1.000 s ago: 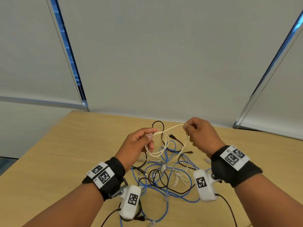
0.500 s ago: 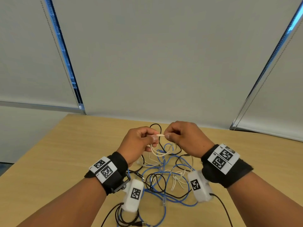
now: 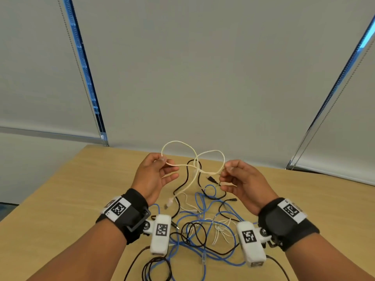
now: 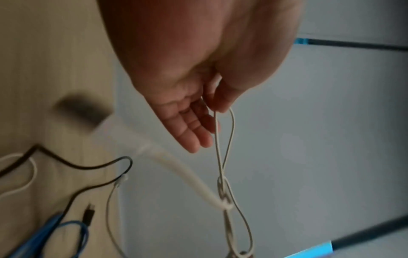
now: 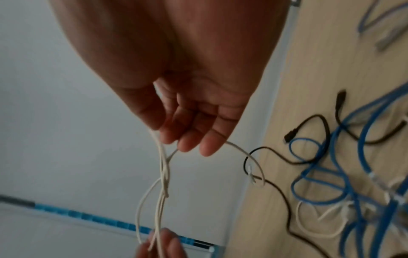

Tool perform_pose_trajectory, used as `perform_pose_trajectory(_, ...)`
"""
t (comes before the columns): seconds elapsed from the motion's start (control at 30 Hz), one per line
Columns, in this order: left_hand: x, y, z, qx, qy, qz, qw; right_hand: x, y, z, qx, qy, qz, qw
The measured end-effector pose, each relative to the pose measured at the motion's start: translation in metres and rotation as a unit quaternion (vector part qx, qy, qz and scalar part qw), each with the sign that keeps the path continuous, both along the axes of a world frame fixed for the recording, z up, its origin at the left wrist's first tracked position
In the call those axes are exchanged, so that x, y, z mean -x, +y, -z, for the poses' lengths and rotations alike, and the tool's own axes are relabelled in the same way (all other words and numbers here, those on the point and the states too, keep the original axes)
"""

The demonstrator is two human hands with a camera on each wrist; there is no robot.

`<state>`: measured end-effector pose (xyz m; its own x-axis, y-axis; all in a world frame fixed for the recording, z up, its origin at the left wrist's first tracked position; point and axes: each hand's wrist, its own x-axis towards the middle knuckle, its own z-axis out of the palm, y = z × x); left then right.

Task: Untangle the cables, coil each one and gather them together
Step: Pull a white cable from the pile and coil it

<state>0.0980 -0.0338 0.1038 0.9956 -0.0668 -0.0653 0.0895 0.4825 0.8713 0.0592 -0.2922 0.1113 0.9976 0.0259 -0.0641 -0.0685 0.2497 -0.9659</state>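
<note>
The cream cable (image 3: 193,159) is thin and pale. It is up in the air above the wooden table (image 3: 60,189). It makes two round loops that cross in the middle, like a bow, and one end hangs down to a small clear plug (image 3: 169,201) near the table. The left hand (image 3: 154,177) pinches one loop between thumb and finger, with the other fingers loose. The right hand (image 3: 241,179) pinches the other loop the same way. Under the cream cable, on the table, lie a blue cable (image 3: 203,211), black cables (image 3: 192,234) and a thin white cable (image 3: 221,232), all mixed up.
</note>
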Motion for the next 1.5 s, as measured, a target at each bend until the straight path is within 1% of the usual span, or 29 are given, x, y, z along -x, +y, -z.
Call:
perform_pose_trajectory(0.13,0.004,-0.004,-0.004,-0.061,-0.066,0.056,0.994,-0.003,0.003,-0.005,0.154,-0.017,0.026,0.988)
perform_pose_trajectory(0.23,0.005,-0.009,-0.008,-0.079,-0.106,0.081,0.988,-0.004,0.008,-0.009,0.217,0.007,-0.007,0.976)
perform_pose_trajectory(0.27,0.005,-0.01,-0.009,-0.068,-0.109,0.084,0.988,-0.003,0.008,-0.009,0.205,0.02,-0.017,0.978)
perform_pose_trajectory(0.3,0.004,-0.01,-0.01,-0.043,-0.105,0.082,0.99,-0.004,0.007,-0.008,0.166,0.03,-0.014,0.986)
perform_pose_trajectory(0.37,0.002,-0.009,-0.009,0.025,-0.078,0.066,0.994,-0.003,0.004,-0.009,0.01,0.048,0.018,0.999)
perform_pose_trajectory(0.43,0.0,-0.01,-0.005,0.053,-0.048,0.038,0.997,-0.001,0.002,-0.011,-0.156,0.017,0.015,0.988)
perform_pose_trajectory(0.47,-0.002,-0.012,-0.003,0.049,-0.034,0.023,0.998,0.0,0.001,-0.012,-0.214,-0.014,-0.003,0.977)
perform_pose_trajectory(0.53,-0.004,-0.015,-0.001,0.018,-0.007,-0.008,1.0,0.001,0.001,-0.013,-0.279,-0.071,-0.036,0.957)
perform_pose_trajectory(0.6,-0.006,-0.015,0.0,-0.012,0.013,-0.025,1.0,0.003,-0.002,-0.012,-0.286,-0.089,-0.032,0.953)
perform_pose_trajectory(0.73,-0.006,-0.02,-0.005,-0.057,0.015,-0.033,0.998,-0.002,-0.017,-0.003,-0.283,-0.057,0.064,0.955)
perform_pose_trajectory(0.77,-0.006,-0.021,-0.007,-0.064,0.017,-0.04,0.997,-0.003,-0.021,0.0,-0.27,-0.044,0.074,0.959)
perform_pose_trajectory(0.8,-0.006,-0.021,-0.008,-0.07,0.021,-0.051,0.996,-0.003,-0.022,0.002,-0.236,-0.025,0.07,0.969)
perform_pose_trajectory(0.87,-0.009,-0.014,-0.01,-0.072,0.04,-0.084,0.993,-0.001,-0.024,0.007,-0.139,0.023,0.035,0.989)
perform_pose_trajectory(0.9,-0.011,-0.01,-0.01,-0.065,0.05,-0.099,0.992,0.0,-0.025,0.01,-0.119,0.035,0.028,0.992)
perform_pose_trajectory(0.93,-0.013,-0.006,-0.01,-0.055,0.058,-0.11,0.991,0.001,-0.027,0.012,-0.129,0.031,0.04,0.99)
perform_pose_trajectory(1.0,-0.015,-0.001,-0.009,-0.034,0.066,-0.125,0.989,0.002,-0.029,0.016,-0.195,-0.009,0.087,0.977)
perform_pose_trajectory(1.07,-0.016,0.001,-0.007,-0.027,0.074,-0.133,0.988,0.003,-0.03,0.017,-0.243,-0.03,0.113,0.963)
perform_pose_trajectory(1.1,-0.016,0.001,-0.008,-0.039,0.076,-0.133,0.987,0.004,-0.03,0.017,-0.237,-0.028,0.113,0.964)
perform_pose_trajectory(1.13,-0.016,0.001,-0.008,-0.069,0.075,-0.128,0.987,0.004,-0.031,0.017,-0.204,-0.02,0.107,0.973)
perform_pose_trajectory(1.17,-0.017,0.001,-0.007,-0.122,0.068,-0.121,0.983,0.005,-0.031,0.017,-0.152,-0.012,0.099,0.983)
perform_pose_trajectory(1.2,-0.017,0.001,-0.005,-0.197,0.053,-0.114,0.972,0.005,-0.03,0.015,-0.096,-0.007,0.089,0.991)
perform_pose_trajectory(1.23,-0.018,0.0,-0.003,-0.288,0.023,-0.111,0.951,0.004,-0.028,0.012,-0.048,-0.005,0.079,0.996)
perform_pose_trajectory(1.27,-0.016,-0.004,-0.001,-0.371,-0.027,-0.113,0.921,0.004,-0.024,0.009,-0.012,-0.006,0.068,0.998)
perform_pose_trajectory(1.3,-0.011,-0.01,-0.002,-0.431,-0.096,-0.121,0.889,0.003,-0.019,0.005,0.014,-0.01,0.057,0.998)
perform_pose_trajectory(1.33,-0.006,-0.019,-0.006,-0.468,-0.169,-0.122,0.859,0.002,-0.013,0.002,0.032,-0.016,0.047,0.998)
perform_pose_trajectory(1.37,-0.001,-0.029,-0.011,-0.485,-0.224,-0.097,0.84,0.001,-0.006,-0.001,0.045,-0.022,0.038,0.998)
perform_pose_trajectory(1.4,0.004,-0.039,-0.014,-0.494,-0.252,-0.047,0.831,0.001,0.0,-0.004,0.051,-0.028,0.026,0.998)
perform_pose_trajectory(1.47,0.011,-0.056,-0.017,-0.509,-0.249,0.065,0.821,0.001,0.012,-0.009,0.065,-0.049,-0.007,0.997)
perform_pose_trajectory(1.5,0.012,-0.061,-0.016,-0.514,-0.239,0.097,0.818,0.001,0.016,-0.012,0.086,-0.062,-0.021,0.994)
